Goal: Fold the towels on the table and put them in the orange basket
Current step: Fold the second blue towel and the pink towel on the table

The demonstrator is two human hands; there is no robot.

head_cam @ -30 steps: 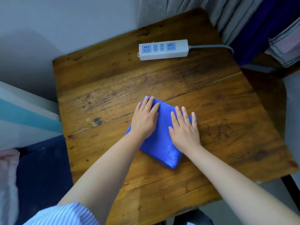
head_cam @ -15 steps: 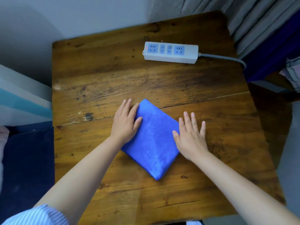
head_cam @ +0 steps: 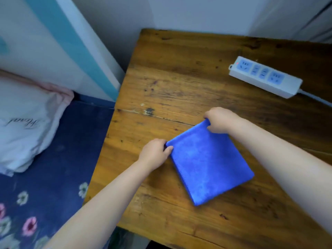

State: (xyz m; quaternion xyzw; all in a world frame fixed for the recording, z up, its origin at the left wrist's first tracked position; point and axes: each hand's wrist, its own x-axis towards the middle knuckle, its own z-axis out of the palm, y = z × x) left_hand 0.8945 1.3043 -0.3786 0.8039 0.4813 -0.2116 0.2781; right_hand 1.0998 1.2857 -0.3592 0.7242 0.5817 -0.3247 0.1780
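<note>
A folded blue towel (head_cam: 209, 166) lies as a neat square on the wooden table (head_cam: 179, 83), near its middle. My left hand (head_cam: 155, 152) pinches the towel's left corner between thumb and fingers. My right hand (head_cam: 220, 120) grips the far corner, fingers curled round the edge. No orange basket shows in the head view.
A white power strip (head_cam: 264, 76) with a cable lies at the table's far right. Left of the table is a bed with a dark floral sheet (head_cam: 45, 177) and a white pillow (head_cam: 23, 126). A wall runs behind the table.
Both hands went from lying flat beside the towel to gripping two of its corners. The camera swung left, bringing the bed into view.
</note>
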